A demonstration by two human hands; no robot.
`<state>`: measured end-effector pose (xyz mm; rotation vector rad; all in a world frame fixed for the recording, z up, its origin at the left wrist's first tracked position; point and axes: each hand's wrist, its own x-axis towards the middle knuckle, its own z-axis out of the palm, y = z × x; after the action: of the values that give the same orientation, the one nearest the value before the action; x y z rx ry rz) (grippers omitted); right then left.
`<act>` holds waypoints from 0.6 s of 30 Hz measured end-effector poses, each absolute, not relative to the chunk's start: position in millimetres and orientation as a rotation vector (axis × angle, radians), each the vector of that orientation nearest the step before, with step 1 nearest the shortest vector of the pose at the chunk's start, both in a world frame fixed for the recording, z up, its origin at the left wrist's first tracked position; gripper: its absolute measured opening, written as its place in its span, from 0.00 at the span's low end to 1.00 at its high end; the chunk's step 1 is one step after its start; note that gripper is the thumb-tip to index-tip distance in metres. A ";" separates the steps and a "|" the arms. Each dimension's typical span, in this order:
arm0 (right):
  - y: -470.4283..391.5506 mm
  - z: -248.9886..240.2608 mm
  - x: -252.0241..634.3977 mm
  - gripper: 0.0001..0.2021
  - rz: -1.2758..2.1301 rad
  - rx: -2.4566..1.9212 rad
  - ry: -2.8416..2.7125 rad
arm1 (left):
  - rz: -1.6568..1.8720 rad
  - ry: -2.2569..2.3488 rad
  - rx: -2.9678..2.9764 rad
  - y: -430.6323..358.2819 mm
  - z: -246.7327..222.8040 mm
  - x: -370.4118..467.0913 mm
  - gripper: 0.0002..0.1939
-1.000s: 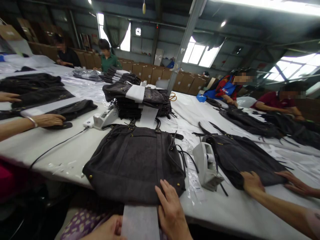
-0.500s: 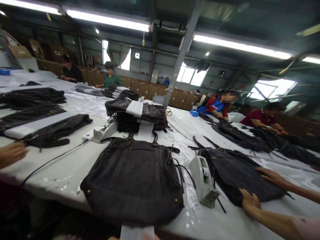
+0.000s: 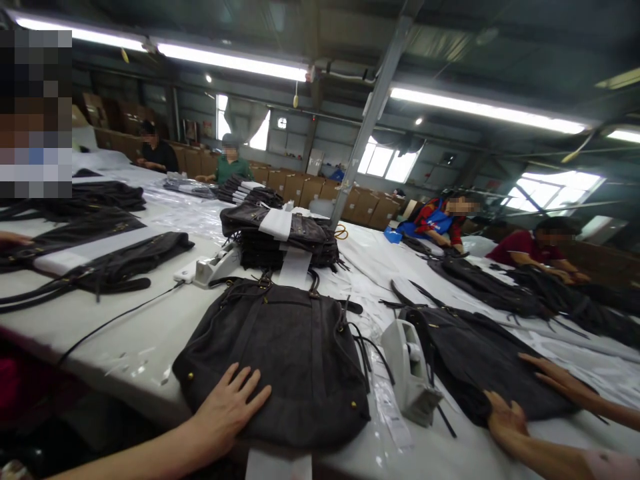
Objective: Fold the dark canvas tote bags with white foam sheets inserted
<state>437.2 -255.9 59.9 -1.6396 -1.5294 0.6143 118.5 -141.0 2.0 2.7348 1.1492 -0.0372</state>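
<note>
A dark grey handbag (image 3: 285, 353) lies flat on the white table in front of me, handles pointing away. My left hand (image 3: 227, 403) rests palm down on its lower left part, fingers spread and nothing gripped. A white paper strip (image 3: 279, 465) sticks out beneath the bag's near edge and hangs over the table's edge. My right hand is out of sight. Behind the bag stands a stack of similar bags (image 3: 285, 240), the top one wrapped with a white paper band (image 3: 276, 225).
Beside my bag stand a white tape dispenser (image 3: 410, 373) on the right and another dispenser (image 3: 215, 267) at the back left. A cable (image 3: 120, 317) crosses the left side. At right, a co-worker's hands (image 3: 507, 413) press another dark bag (image 3: 495, 367). Banded bags (image 3: 125, 260) lie left.
My left hand has come up from the bottom edge onto the bag. Fingers beside the paper strip have gone from view. A person's blurred-out head has appeared at far left.
</note>
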 end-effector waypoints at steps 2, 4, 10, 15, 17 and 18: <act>-241.1 85.3 500.2 0.13 0.529 -1.637 -1.518 | 0.005 1.147 2.816 -132.8 -1.2 122.2 0.42; -228.6 101.4 560.9 0.16 0.378 -1.595 -1.612 | 0.058 1.173 2.854 -128.7 -2.2 125.3 0.36; -212.3 105.4 666.7 0.21 0.166 -1.532 -1.684 | 0.011 1.156 2.869 -121.3 5.4 129.8 0.36; -209.7 111.1 722.5 0.12 0.171 -1.521 -1.727 | 0.059 1.070 2.823 -104.4 43.7 128.0 0.43; -208.3 108.3 745.6 0.15 0.214 -1.533 -1.793 | 0.065 1.032 2.813 -102.2 48.6 127.8 0.44; -208.0 105.5 755.4 0.16 0.240 -1.536 -1.854 | 0.058 1.010 2.809 -103.7 45.5 127.4 0.46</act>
<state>755.4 -208.0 105.5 -1.5356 -1.8538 0.2399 127.4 -103.7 45.5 2.8094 1.0100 0.0575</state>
